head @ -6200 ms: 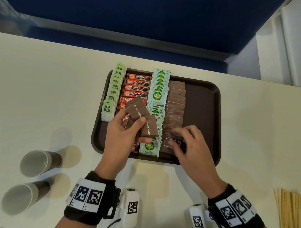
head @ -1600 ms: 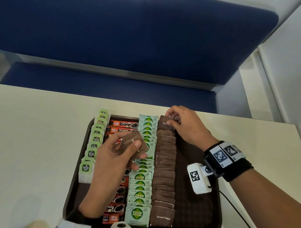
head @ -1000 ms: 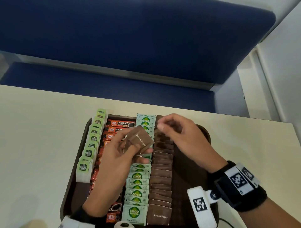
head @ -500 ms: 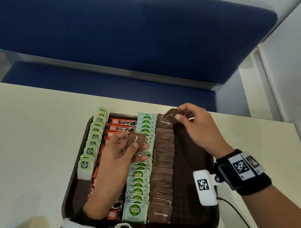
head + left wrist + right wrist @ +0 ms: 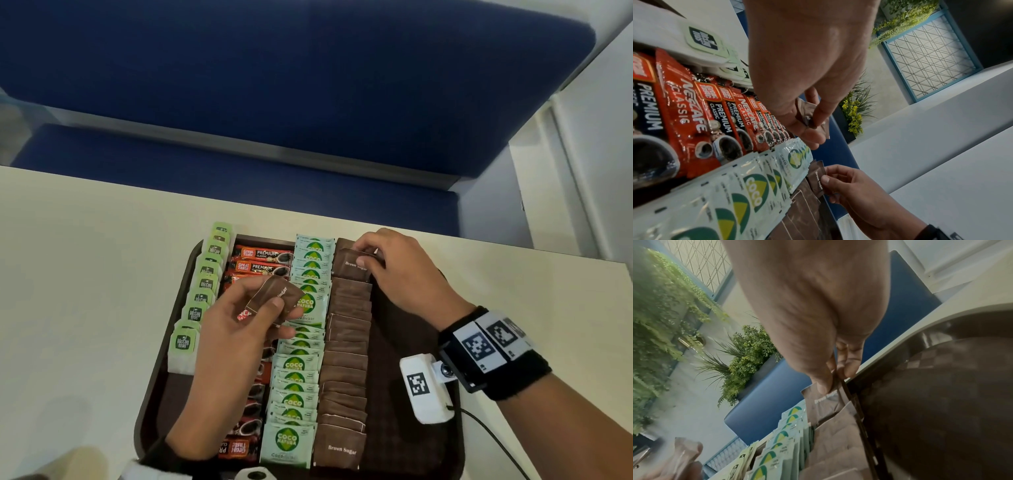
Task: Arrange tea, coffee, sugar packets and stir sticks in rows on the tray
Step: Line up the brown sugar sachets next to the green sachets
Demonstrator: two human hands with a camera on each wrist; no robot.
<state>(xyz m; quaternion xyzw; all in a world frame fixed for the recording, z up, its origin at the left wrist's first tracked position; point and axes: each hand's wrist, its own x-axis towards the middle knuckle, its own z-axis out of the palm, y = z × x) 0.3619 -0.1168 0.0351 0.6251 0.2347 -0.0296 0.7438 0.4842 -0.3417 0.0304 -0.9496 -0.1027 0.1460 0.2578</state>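
Bright, even daylight; soft shadows; wide-angle bending at edges; wrist views blurred close up, mild glare on wrappers.

Right of the brown sugar packet row (image 5: 346, 346), the dark brown plastic tray (image 5: 407, 455) floor lies bare; the right hand (image 5: 404, 274) blocks its far end.

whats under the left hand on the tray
Under the left hand, which pinches a brown sugar packet, lie coffee sticks on the tray. The middle of that row is covered.
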